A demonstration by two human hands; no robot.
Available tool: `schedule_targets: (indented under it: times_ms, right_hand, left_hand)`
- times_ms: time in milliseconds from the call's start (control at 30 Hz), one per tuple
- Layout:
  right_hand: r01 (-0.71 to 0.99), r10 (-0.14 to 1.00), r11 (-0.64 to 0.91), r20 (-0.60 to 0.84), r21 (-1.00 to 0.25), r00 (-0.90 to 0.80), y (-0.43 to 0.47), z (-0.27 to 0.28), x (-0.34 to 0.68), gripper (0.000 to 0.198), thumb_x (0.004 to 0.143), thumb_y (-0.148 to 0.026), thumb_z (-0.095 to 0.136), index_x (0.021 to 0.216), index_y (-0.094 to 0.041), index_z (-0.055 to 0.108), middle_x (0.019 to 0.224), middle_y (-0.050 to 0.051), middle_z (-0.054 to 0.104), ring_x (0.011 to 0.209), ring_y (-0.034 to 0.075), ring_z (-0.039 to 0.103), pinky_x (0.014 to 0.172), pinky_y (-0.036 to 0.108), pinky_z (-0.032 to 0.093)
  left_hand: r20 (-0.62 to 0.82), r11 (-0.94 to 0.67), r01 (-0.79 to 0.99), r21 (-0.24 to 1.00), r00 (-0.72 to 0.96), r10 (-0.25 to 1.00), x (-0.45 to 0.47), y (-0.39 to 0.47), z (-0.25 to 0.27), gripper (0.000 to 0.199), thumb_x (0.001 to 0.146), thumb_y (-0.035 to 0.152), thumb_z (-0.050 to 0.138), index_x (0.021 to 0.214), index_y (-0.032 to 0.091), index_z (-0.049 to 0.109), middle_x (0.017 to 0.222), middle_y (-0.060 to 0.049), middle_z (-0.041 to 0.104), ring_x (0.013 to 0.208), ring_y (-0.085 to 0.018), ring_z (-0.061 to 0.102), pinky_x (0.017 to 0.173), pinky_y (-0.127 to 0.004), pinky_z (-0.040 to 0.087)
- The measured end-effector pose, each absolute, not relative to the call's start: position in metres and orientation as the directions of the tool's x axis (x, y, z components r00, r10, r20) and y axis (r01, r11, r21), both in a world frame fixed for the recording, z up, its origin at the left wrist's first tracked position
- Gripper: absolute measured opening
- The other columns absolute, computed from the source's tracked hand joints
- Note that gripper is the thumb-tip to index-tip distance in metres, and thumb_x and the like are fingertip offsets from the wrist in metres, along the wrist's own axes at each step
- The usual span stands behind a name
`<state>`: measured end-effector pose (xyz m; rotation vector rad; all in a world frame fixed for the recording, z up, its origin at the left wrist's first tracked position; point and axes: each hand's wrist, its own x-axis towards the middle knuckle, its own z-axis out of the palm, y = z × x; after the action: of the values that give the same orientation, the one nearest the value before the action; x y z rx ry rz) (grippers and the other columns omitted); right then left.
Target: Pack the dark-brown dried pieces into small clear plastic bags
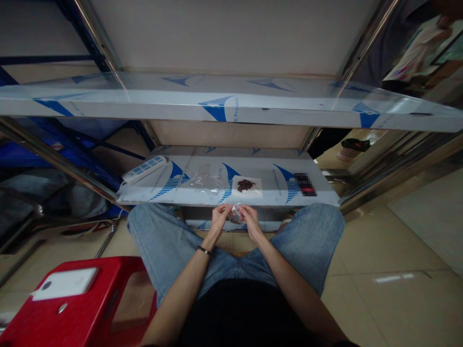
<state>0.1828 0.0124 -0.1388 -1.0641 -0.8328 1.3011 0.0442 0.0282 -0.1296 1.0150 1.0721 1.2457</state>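
Between my knees, just in front of the lower shelf (173,193), my left hand (220,218) and my right hand (250,220) pinch a small clear plastic bag (236,214) from either side. Whatever the bag may contain is too small to make out. Beyond my hands a pile of small dark brown pieces (245,185) lies on a white sheet (256,191). Left of that sheet, crumpled clear plastic bags (208,182) rest on the shelf.
A white power strip (146,168) lies at the shelf's left end, and a blurred-out dark object (306,184) at its right. An upper shelf (144,103) crosses above. To my left, a white phone (67,283) rests on a red stool (90,313). Another person (415,53) stands far right.
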Motion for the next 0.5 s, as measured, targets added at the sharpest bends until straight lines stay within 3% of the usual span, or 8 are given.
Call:
schedule_targets:
  times_ms: [500]
  right_hand:
    - [-0.289,0.989,-0.028,-0.067,-0.957,0.128,0.015,-0.139,0.178,0.035,0.072,-0.053,0.078,0.075,-0.019,0.069,0.065,0.0,0.065,0.055,0.012,0.049,0.05,0.024,0.035]
  left_hand:
    - [-0.024,0.031,-0.195,0.98,0.037,0.999,0.039,0.028,-0.14,0.04,0.074,0.05,0.082,0.083,0.012,0.074,0.068,-0.005,0.071,0.06,-0.015,0.062,0.06,-0.024,0.047]
